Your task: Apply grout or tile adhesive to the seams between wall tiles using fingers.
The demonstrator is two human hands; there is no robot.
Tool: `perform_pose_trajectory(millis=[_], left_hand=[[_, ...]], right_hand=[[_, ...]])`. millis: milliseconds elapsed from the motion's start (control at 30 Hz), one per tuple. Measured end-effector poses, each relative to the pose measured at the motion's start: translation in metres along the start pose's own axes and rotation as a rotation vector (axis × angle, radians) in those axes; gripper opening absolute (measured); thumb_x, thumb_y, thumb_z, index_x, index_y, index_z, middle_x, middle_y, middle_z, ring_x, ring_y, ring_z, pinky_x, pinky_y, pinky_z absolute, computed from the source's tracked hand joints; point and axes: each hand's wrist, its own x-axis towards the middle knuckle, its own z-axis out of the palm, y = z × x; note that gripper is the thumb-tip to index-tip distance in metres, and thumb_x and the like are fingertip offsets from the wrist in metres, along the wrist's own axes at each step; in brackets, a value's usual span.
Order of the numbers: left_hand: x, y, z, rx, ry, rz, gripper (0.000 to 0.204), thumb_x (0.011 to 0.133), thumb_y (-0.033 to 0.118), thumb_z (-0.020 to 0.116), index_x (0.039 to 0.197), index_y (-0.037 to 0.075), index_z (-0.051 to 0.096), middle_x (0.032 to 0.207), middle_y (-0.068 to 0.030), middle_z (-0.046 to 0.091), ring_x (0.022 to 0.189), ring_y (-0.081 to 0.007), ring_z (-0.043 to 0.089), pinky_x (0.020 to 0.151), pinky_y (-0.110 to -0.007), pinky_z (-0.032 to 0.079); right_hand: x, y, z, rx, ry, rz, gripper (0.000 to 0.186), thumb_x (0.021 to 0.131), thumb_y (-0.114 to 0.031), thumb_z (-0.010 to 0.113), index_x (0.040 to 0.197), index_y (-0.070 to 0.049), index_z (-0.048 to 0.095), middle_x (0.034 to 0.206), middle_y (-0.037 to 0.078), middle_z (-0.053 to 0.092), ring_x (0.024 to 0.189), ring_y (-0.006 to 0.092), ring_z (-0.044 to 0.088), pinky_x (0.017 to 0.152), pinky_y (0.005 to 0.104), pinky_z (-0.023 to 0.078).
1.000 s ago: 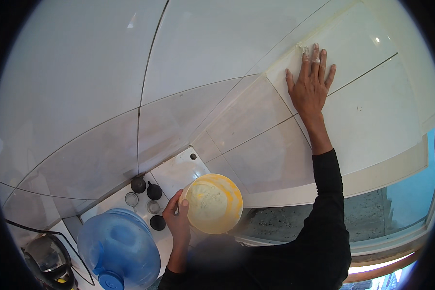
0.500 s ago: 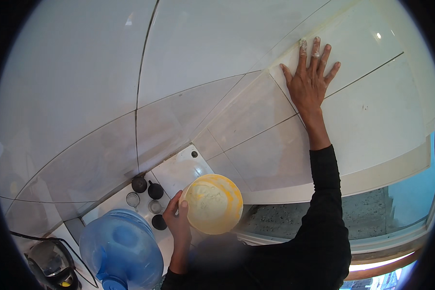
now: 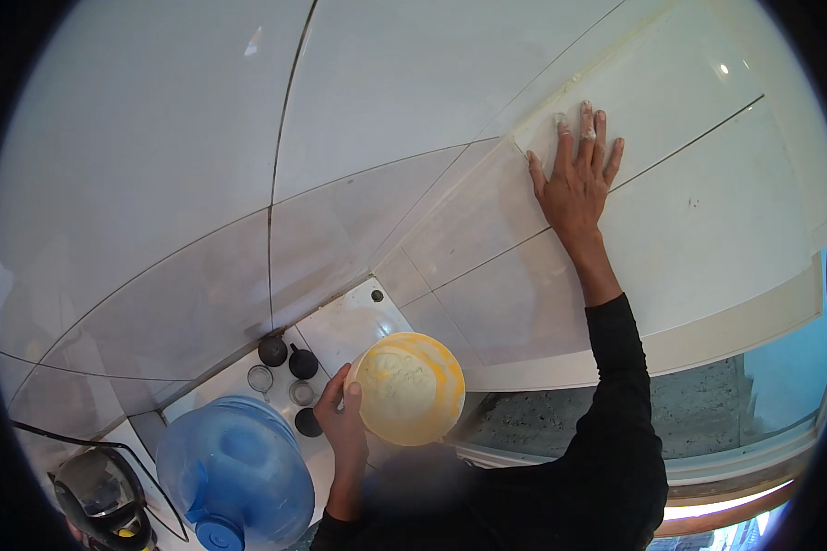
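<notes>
I am facing a white tiled wall (image 3: 413, 110) and pressing my right hand (image 3: 579, 179) flat on it, fingers spread wide and smeared with pale paste, holding nothing, right beside a grout line. Low at my left a blue water jug (image 3: 230, 473) is standing on the counter, with a few small dark jars (image 3: 285, 363) just beyond it. My left hand (image 3: 340, 422) is gripping the yellow bowl (image 3: 409, 386) by its near rim, thumb over the edge, above the counter; it looks light and stiff, but paste is probably making that rim slippery, so cupping it underneath seems safer.
</notes>
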Motion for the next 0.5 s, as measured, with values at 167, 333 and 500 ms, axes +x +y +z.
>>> perform_pose_trajectory(millis=[167, 333, 500], left_hand=[[-0.001, 0.0, 0.005, 0.027, -0.005, -0.004, 0.052, 0.099, 0.029, 0.074, 0.136, -0.007, 0.069, 0.128, -0.0188, 0.074, 0.12, -0.0256, 0.068, 0.109, -0.041, 0.049], [0.0, -0.001, 0.002, 0.027, -0.008, -0.02, 0.052, 0.099, 0.03, 0.075, 0.136, -0.006, 0.069, 0.128, -0.0191, 0.074, 0.12, -0.0253, 0.068, 0.109, -0.04, 0.05], [0.003, -0.007, 0.0, 0.015, 0.005, -0.032, 0.052, 0.099, 0.031, 0.075, 0.136, -0.006, 0.069, 0.127, -0.0189, 0.074, 0.119, -0.0251, 0.069, 0.108, -0.04, 0.05]], right_hand=[[0.031, 0.015, -0.007, -0.024, 0.114, 0.066, 0.072, 0.099, -0.054, 0.067, 0.159, -0.016, 0.051, 0.174, 0.018, 0.032, 0.165, 0.0379, 0.017, 0.13, 0.0651, 0.001], [0.042, 0.013, -0.003, -0.11, 0.101, 0.06, 0.074, 0.101, -0.058, 0.064, 0.162, -0.02, 0.046, 0.177, 0.016, 0.024, 0.167, 0.0374, 0.009, 0.128, 0.0684, -0.004], [0.041, 0.013, 0.002, -0.082, 0.081, 0.051, 0.077, 0.1, -0.061, 0.063, 0.164, -0.021, 0.044, 0.179, 0.014, 0.019, 0.167, 0.0373, 0.006, 0.127, 0.071, -0.006]])
